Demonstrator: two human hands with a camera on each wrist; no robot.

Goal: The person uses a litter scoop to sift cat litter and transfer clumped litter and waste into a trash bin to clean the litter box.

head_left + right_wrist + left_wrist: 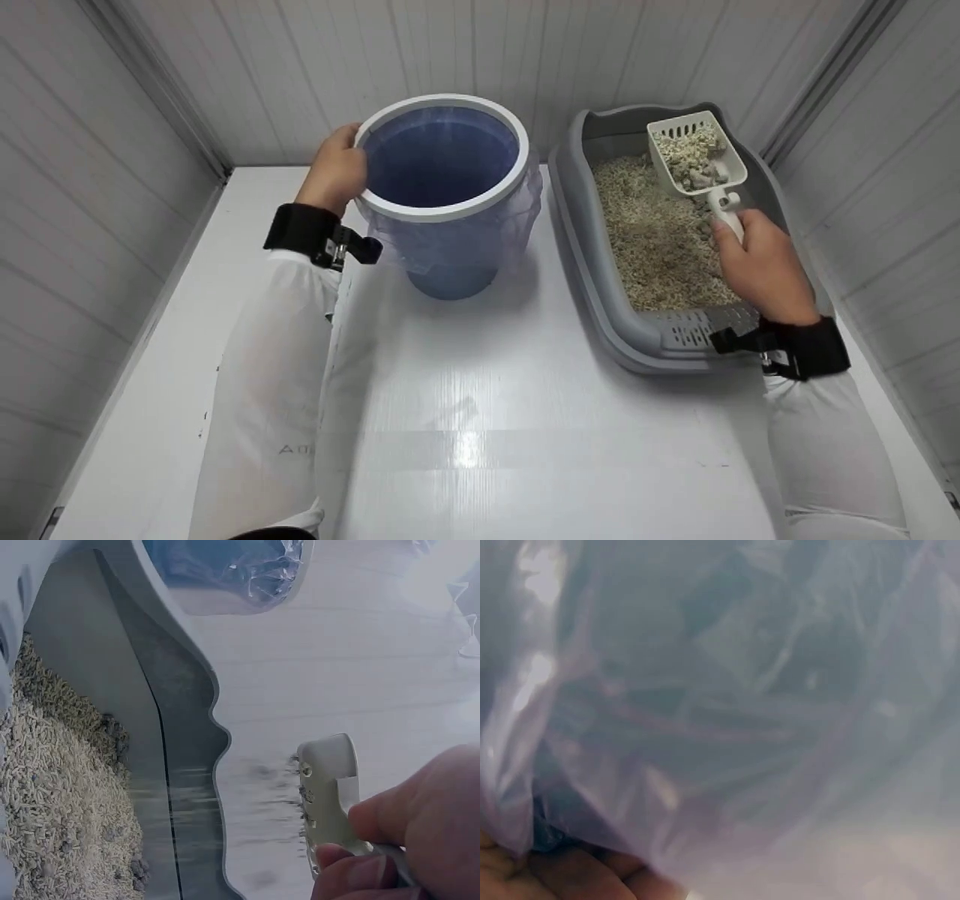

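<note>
A blue bucket (442, 202) with a white rim and a thin plastic liner (727, 705) stands at the middle back of the white floor. My left hand (337, 171) grips its left rim; its fingers (570, 877) show under the liner in the left wrist view. To the right lies a grey litter box (596, 300) filled with pale litter (660, 240). My right hand (759, 264) holds the handle of a white slotted scoop (694, 154), which is raised over the box's far end and carries clumps of litter. In the right wrist view the scoop (328, 787) shows from below, with the litter (52, 802) at the left.
White panelled walls close in on the left, back and right. The litter box nearly touches the right wall. The white floor (480, 420) stretches from the bucket and box toward me, between my two white sleeves.
</note>
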